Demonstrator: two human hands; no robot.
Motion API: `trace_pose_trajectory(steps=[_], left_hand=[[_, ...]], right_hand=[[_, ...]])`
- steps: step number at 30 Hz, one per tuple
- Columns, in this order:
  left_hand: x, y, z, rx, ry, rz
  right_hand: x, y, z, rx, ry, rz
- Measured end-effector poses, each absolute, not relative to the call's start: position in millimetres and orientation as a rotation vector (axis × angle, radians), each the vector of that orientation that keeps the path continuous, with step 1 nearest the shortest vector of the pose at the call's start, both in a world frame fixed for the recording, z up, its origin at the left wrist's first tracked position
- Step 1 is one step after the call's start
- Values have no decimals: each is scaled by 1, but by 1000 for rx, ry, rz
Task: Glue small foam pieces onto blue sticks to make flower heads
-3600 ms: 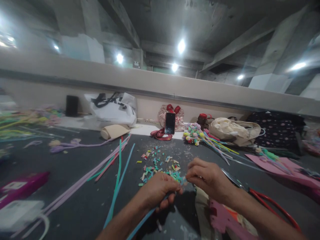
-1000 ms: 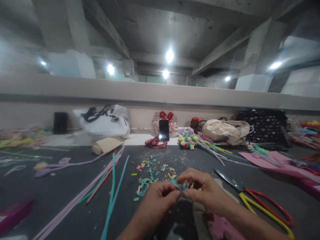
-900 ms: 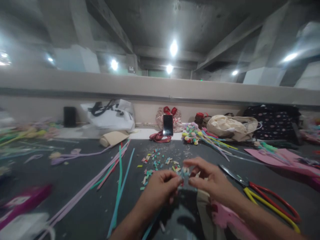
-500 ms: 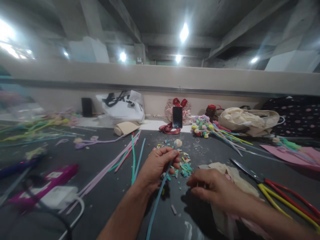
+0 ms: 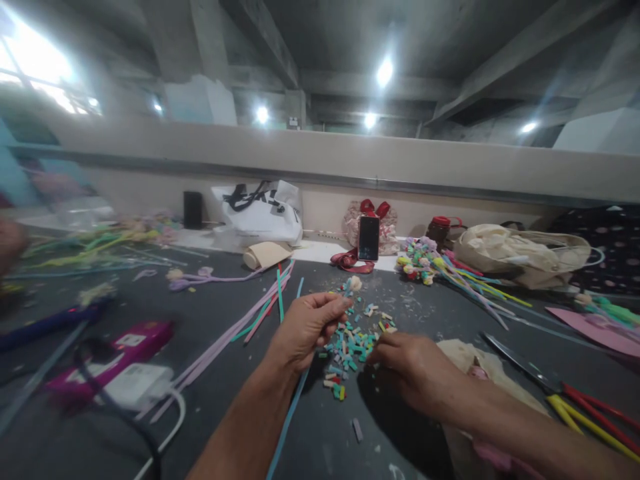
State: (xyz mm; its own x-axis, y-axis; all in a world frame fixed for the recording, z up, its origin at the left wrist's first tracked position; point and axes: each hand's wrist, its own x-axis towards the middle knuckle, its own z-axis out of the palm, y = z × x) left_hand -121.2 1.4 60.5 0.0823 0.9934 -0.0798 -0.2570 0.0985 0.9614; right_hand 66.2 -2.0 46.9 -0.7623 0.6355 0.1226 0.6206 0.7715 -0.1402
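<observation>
One blue, cream-tipped stem [image 5: 291, 417], pinched in left grip [image 5: 309, 327]; right grip [image 5: 416, 371]: can't tell.

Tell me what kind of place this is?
Probably some sort of craft workshop: small coloured bits are scattered on the dark table, big scissors lie nearby, and the ceiling looks like bare concrete.

Single head view, looking forward and down across dark tabletop [image 5: 320, 440]; left hand [image 5: 310, 327] and right hand [image 5: 415, 367] near, around the middle, partition [image 5: 320, 153] far (wide angle, ceiling [image 5: 350, 33] in frame too).
</observation>
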Motion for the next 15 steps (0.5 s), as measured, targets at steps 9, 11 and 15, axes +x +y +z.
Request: trace_pose_trajectory(steps=[9,11,15], left_hand=[[-127,3,62,893,972,1360],[-126,3,62,895,965,1360],[-123,2,62,882,974,1366]], right_hand=[[40,-27,50,-545,-2955,30],[38,-32,47,-467,-3000,47],[44,-14,37,-532,-3012,-99]])
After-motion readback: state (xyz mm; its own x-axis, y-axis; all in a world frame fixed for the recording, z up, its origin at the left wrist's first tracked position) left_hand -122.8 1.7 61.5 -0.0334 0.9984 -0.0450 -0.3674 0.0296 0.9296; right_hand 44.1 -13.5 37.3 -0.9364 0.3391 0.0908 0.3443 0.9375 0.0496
